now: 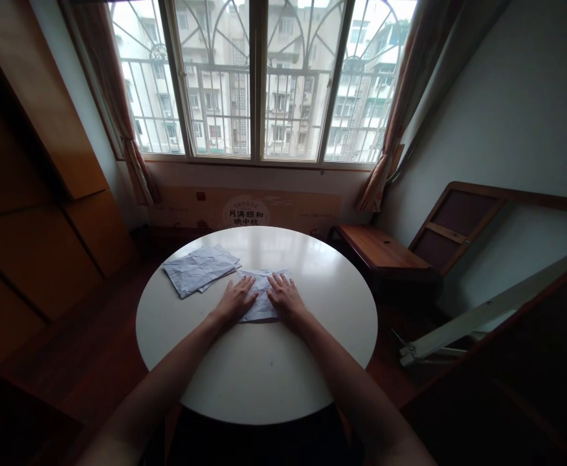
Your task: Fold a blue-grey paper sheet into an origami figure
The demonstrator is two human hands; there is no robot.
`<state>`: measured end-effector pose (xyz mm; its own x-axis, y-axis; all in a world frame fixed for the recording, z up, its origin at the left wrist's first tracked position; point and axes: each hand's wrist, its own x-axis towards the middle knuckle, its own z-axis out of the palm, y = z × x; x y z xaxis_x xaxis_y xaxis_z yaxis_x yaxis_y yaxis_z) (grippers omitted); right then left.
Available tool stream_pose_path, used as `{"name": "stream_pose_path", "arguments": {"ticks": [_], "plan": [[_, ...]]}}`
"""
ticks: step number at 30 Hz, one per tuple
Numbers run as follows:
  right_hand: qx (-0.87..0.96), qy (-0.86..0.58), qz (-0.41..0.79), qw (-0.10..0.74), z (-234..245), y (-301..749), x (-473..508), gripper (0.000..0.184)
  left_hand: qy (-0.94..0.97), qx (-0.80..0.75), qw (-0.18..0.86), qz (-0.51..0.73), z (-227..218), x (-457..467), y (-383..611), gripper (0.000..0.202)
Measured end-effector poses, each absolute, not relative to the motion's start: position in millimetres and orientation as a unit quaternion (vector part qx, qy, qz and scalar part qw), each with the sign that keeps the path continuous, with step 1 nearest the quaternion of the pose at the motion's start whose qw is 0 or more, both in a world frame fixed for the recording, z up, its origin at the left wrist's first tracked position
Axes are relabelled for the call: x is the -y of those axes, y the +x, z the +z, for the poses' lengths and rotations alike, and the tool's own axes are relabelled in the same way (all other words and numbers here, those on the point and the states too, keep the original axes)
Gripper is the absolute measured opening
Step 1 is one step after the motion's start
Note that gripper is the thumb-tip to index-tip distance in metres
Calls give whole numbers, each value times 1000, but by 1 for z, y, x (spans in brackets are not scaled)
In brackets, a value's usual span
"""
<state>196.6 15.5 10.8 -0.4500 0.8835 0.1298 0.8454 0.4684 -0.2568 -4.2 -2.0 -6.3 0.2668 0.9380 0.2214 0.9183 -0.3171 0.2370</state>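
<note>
Cupboards (89, 223) lined the left side from where I stood. Creased sheets (199, 266) lay in an overlapping pile on the left part of the round white table (259, 382). Near them, the left hand (235, 299) rested open, fingers slightly spread and gripping nothing, on a wrinkled paper (263, 310) around the table's middle. The right hand (286, 298) lay open too, palm down over the paper's right side. Farther right stood a low wooden bench (385, 246).

“月满颐和”, “映中秋” on the long beige panel (283, 208)
</note>
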Motion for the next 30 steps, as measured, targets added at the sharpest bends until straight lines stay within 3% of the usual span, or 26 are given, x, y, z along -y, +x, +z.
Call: {"name": "stream_pose_path", "arguments": {"ticks": [10, 18, 24, 28, 30], "plan": [[832, -544, 103, 47, 10, 194, -15, 76, 786, -609, 31, 99, -1, 5, -1, 57], [784, -609, 110, 46, 8, 212, -24, 73, 773, -627, 38, 89, 0, 4, -6, 62], [777, -617, 71, 102, 8, 218, -22, 69, 760, -640, 12, 115, 0, 5, -10, 50], [827, -530, 0, 188, 11, 207, -14, 70, 783, -601, 14, 158, 0, 4, -12, 46], [853, -492, 14, 176, 12, 200, -11, 70, 801, -578, 24, 153, -1, 3, -11, 48]]}}
